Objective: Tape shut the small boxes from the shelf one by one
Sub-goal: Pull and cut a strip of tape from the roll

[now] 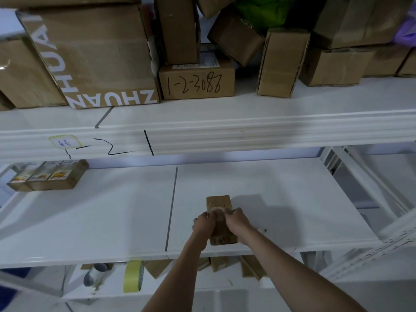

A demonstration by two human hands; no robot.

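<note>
A small brown cardboard box (219,203) lies on the white middle shelf (281,199), near its front edge. My left hand (203,222) grips its left side and my right hand (238,220) grips its right side, fingers curled over the top where clear tape shines. The near end of the box shows between my wrists. A roll of yellow tape (133,276) stands on edge on the shelf below, to the left of my arms.
Three small labelled boxes (48,175) sit at the back left of the middle shelf. The upper shelf (247,104) is crowded with large and small cartons. More small boxes (221,263) and a dark tool lie on the lower shelf. White rack posts rise at right.
</note>
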